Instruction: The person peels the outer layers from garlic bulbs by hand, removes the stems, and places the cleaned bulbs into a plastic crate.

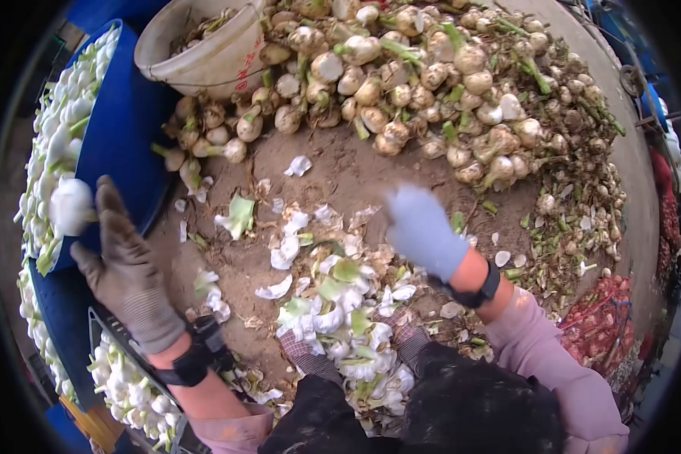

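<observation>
Left hand (127, 265): spread wide, out at the left;
White bulb (72, 206): blurred, right beside that hand, over by the blue tub (121, 129);
Right hand (425, 231): a blur above the floor (325, 170), can't tell if it's gripping;
Garlic heap (431, 79): sprawling across the far side

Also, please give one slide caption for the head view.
Left hand beside a garlic bulb, right hand near scattered peels.
</observation>
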The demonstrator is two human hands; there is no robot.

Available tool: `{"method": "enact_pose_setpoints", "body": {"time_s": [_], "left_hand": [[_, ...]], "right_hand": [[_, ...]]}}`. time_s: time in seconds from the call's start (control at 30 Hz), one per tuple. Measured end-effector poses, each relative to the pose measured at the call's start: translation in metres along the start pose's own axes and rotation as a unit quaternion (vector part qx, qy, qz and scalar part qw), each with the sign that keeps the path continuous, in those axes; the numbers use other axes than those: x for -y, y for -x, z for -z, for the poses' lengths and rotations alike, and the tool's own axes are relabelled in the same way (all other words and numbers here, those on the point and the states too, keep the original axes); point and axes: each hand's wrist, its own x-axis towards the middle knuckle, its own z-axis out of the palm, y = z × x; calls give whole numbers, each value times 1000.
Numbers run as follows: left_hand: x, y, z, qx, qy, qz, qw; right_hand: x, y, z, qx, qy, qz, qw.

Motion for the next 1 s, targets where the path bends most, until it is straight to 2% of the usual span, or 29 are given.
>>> {"method": "enact_pose_setpoints", "body": {"time_s": [0.03,0.07,0.1,0.13,0.17,0.2,0.23,0.27,0.33,0.37,0.4,0.43,0.47,0.5,0.53,0.57,0.63,0.67,0.7,0.77,0.83,0.87,0.9,0.97,1.0], "left_hand": [[1,-4,-9,6,-79,10,997],[11,-3,-2,-41,-223,-23,974],[30,0,13,-88,-363,-59,926],[54,4,24,-151,-462,-29,873],[78,14,35,-180,-517,23,837],[91,22,52,-177,-512,79,837],[102,29,64,-228,-530,103,810],[111,35,70,-255,-523,107,806],[121,46,72,-250,-582,123,764],[125,49,77,-245,-614,121,740],[133,52,82,-207,-664,75,715],[141,51,78,-209,-664,73,714],[149,50,70,-121,-763,57,632],[152,51,67,-28,-843,41,535],[152,57,79,-57,-814,96,570],[150,64,89,-55,-814,104,569],[144,78,100,-105,-752,134,637],[143,82,100,-86,-775,131,613],[143,86,98,-85,-774,135,612],[145,91,97,-157,-722,136,660],[144,93,97,-167,-711,138,669],[142,95,97,-162,-696,130,687],[139,97,96,-157,-683,123,703],[140,100,89,-168,-671,125,711],[140,102,84,-207,-615,159,744]], "right_hand": [[-12,-19,14,-130,-12,-15,991],[-33,-40,11,-210,39,-47,976],[-43,-60,19,-244,62,-100,963],[-54,-81,25,-267,102,-82,955],[-67,-102,22,-273,100,-82,953],[-80,-122,15,-219,152,-91,960],[-85,-134,14,-164,205,-97,960],[-78,-138,23,-169,206,-92,960],[-61,-137,38,-98,140,-164,972],[-49,-120,39,-213,49,-97,971],[-28,-98,44,-203,-58,-117,970],[-14,-78,34,-240,-147,-64,957],[5,-59,15,-141,-421,-105,890],[21,-41,-3,-49,-606,-108,787],[38,-24,-10,-3,-554,-125,823],[47,-14,-21,-10,-517,-118,848],[44,-7,-26,55,-461,-117,878],[45,-3,-28,54,-464,-122,876],[46,1,-29,63,-449,-105,885],[49,5,-28,76,-430,-87,896],[58,9,-28,71,-467,-115,874],[61,13,-33,15,-462,-87,882],[64,18,-34,25,-468,-90,879],[66,19,-19,111,-572,-184,792],[67,18,-7,158,-605,-239,743]]}}
